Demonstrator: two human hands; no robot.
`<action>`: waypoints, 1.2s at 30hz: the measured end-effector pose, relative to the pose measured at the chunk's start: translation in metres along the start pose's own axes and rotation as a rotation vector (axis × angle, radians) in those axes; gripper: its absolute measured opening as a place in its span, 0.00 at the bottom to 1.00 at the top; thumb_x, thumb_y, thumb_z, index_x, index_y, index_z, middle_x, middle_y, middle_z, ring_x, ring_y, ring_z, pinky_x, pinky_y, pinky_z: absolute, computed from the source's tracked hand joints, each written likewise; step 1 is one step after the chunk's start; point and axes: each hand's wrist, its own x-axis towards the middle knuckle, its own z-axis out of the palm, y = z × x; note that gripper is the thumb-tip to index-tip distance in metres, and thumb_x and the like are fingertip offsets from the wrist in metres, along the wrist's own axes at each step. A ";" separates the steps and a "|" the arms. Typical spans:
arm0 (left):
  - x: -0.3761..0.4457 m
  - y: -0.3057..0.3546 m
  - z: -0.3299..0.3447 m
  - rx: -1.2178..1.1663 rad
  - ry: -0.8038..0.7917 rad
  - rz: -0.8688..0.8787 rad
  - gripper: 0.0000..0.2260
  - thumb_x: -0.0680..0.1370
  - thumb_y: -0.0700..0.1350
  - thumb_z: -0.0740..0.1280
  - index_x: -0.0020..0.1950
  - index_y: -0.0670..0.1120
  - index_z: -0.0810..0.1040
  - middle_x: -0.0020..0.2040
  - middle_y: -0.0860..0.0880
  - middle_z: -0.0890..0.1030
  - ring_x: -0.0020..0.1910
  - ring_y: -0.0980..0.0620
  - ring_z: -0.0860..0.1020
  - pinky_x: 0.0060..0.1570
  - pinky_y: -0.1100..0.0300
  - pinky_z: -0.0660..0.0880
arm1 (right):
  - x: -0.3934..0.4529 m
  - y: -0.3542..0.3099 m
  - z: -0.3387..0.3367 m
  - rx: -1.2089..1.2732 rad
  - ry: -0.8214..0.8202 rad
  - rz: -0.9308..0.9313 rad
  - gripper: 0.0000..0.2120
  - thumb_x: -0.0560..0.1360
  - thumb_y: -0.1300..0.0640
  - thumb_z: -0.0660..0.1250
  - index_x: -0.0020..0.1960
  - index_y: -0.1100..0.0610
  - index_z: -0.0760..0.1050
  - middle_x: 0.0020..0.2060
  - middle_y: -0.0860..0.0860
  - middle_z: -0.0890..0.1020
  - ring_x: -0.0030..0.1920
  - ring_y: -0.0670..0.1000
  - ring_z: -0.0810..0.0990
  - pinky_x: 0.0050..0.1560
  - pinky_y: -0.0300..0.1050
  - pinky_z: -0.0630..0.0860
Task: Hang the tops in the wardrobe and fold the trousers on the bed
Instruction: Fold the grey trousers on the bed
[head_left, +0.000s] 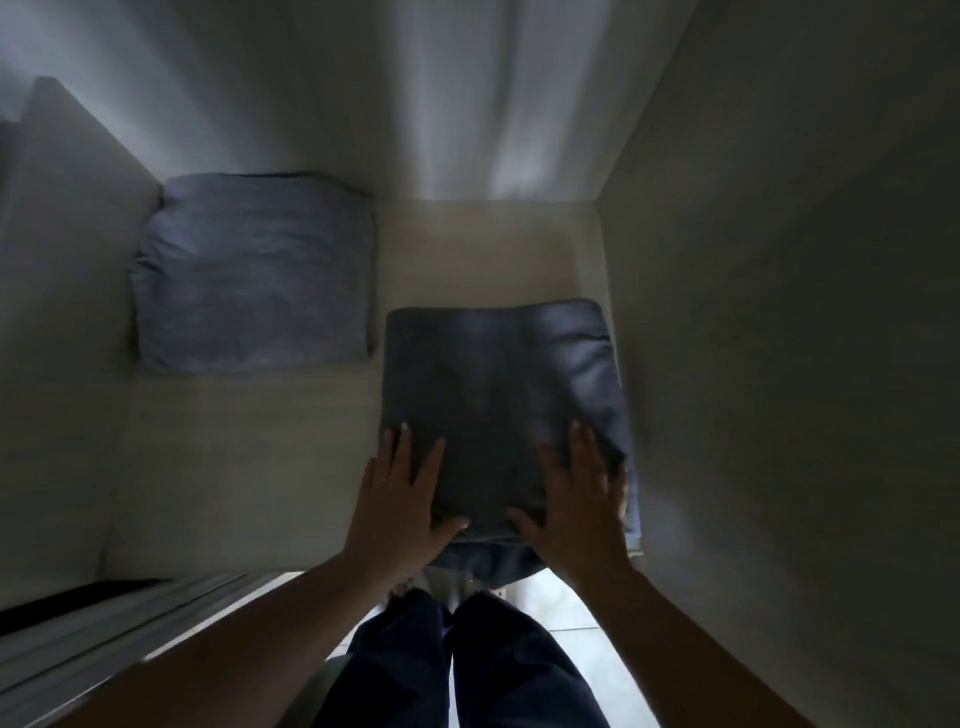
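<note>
Pressing folded trousers (498, 410) flat on wardrobe shelf (234, 467): our left hand (400, 499) and right hand (576, 504) lie spread on near edge, gripping nothing; bundle's long axis runs toward 12 o'clock, both hands equally near.

A dark blue-grey folded pair of trousers (498, 410) is laid flat on the pale wardrobe shelf (249, 457), close against the right side wall, its near edge hanging slightly over the shelf front. A second, lighter blue-grey folded garment (254, 273) is set in the back left corner of the same shelf, apart from the first.
</note>
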 end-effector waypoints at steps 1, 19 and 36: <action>0.003 0.000 0.005 0.027 -0.017 -0.013 0.42 0.73 0.68 0.59 0.79 0.51 0.43 0.78 0.38 0.41 0.77 0.38 0.41 0.73 0.47 0.49 | 0.002 0.001 0.004 -0.010 -0.013 0.025 0.45 0.68 0.30 0.62 0.76 0.46 0.49 0.77 0.56 0.40 0.77 0.56 0.40 0.73 0.64 0.43; 0.151 -0.002 -0.019 -0.037 0.108 0.027 0.42 0.73 0.66 0.63 0.77 0.48 0.47 0.76 0.33 0.43 0.75 0.31 0.41 0.74 0.43 0.42 | 0.157 0.030 -0.018 0.040 -0.029 0.076 0.47 0.67 0.25 0.54 0.76 0.42 0.34 0.75 0.55 0.33 0.76 0.56 0.36 0.73 0.61 0.44; 0.213 -0.006 -0.045 -0.096 0.053 -0.090 0.43 0.73 0.68 0.60 0.78 0.55 0.39 0.77 0.40 0.33 0.75 0.40 0.32 0.74 0.47 0.38 | 0.232 0.032 -0.045 0.039 -0.048 0.041 0.49 0.66 0.24 0.56 0.75 0.41 0.33 0.75 0.54 0.31 0.75 0.55 0.34 0.73 0.59 0.42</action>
